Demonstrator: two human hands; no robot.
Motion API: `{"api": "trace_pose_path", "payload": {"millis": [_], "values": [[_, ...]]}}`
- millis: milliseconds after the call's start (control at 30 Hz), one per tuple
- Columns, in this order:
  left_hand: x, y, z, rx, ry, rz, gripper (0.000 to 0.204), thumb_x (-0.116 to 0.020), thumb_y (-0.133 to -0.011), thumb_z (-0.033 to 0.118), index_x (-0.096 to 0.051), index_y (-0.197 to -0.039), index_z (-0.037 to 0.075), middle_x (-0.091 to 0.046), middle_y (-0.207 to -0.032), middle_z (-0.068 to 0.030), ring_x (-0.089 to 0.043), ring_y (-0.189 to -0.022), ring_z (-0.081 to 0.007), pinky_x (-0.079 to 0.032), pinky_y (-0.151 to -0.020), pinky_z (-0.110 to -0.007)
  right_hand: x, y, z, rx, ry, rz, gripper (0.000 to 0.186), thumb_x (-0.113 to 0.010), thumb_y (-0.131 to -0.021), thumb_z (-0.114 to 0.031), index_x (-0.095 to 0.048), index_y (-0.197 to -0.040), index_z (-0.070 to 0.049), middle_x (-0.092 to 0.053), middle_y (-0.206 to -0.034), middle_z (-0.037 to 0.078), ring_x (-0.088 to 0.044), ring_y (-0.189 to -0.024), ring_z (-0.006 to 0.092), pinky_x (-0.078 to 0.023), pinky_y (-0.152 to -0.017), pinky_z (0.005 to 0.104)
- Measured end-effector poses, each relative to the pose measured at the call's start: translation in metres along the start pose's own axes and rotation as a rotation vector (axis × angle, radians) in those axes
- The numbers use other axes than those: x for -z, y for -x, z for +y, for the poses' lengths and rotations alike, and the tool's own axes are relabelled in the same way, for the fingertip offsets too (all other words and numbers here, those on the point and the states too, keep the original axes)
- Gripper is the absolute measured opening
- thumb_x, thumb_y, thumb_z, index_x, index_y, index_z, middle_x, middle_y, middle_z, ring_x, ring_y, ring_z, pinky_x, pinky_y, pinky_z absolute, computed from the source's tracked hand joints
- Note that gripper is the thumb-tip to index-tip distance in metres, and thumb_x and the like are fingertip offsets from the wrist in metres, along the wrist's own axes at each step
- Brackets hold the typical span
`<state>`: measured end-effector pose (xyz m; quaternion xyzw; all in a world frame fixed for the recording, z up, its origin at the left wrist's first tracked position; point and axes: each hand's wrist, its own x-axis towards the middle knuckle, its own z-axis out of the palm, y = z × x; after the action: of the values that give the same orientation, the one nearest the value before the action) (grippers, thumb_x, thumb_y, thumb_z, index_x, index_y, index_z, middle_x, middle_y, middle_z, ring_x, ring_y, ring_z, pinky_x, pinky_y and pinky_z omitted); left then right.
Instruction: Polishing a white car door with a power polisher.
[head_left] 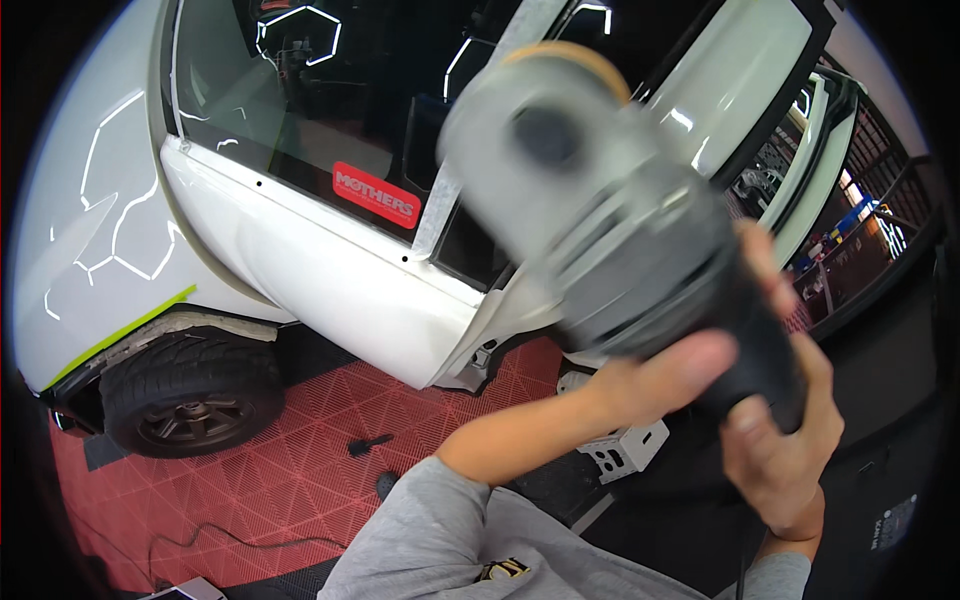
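Observation:
Both my hands are closed around a grey and black car polisher (640, 250), raised in front of a white vehicle. Its round head is tilted up and away, and a yellowish pad (580, 55) shows along the top edge. My left hand (690, 370) wraps the body where grey meets black, its thumb on the near side and its fingertips round the right side. Farther back, my right hand (785, 455) grips the black handle. Motion blurs the tool. Behind it is the white door (320, 280), with a red sticker (376, 195) on its dark window.
A white rear fender (95, 210) edged with green tape (125, 335) curves over a black tire (180, 390). On the red tiled floor lie a small black brush-like object (370, 444) and a dark cable (240, 540). A white step stool (630, 450) stands beneath my arms.

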<state>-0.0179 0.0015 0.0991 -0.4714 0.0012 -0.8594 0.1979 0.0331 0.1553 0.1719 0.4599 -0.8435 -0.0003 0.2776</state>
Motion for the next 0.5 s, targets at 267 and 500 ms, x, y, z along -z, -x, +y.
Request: {"api": "trace_pose_path", "payload": {"millis": [267, 500], "values": [[0.017, 0.060, 0.002, -0.151, 0.116, 0.163, 0.086, -0.084, -0.067, 0.039, -0.031, -0.130, 0.014, -0.050, -0.103, -0.0135, -0.056, -0.097, -0.0271, -0.047, -0.088, -0.041, -0.007, -0.005, -0.019, 0.272, -0.057, -0.195, 0.053, -0.083, -0.065, -0.028, -0.062, -0.113, -0.017, -0.053, -0.096, 0.018, -0.061, -0.075, 0.0345, -0.052, -0.065, 0.0346], [0.028, 0.066, 0.011, -0.004, -0.063, 0.086, 0.100, -0.083, -0.066, 0.054, -0.026, -0.132, 0.006, -0.053, -0.100, -0.0118, -0.061, -0.091, -0.0273, -0.044, -0.086, -0.042, -0.066, 0.039, 0.029, -0.089, -1.058, -0.261, 0.107, -0.092, -0.055, -0.016, -0.031, -0.143, -0.004, -0.057, -0.116, 0.021, -0.063, -0.101, 0.0288, -0.047, -0.089, 0.0354]]}}
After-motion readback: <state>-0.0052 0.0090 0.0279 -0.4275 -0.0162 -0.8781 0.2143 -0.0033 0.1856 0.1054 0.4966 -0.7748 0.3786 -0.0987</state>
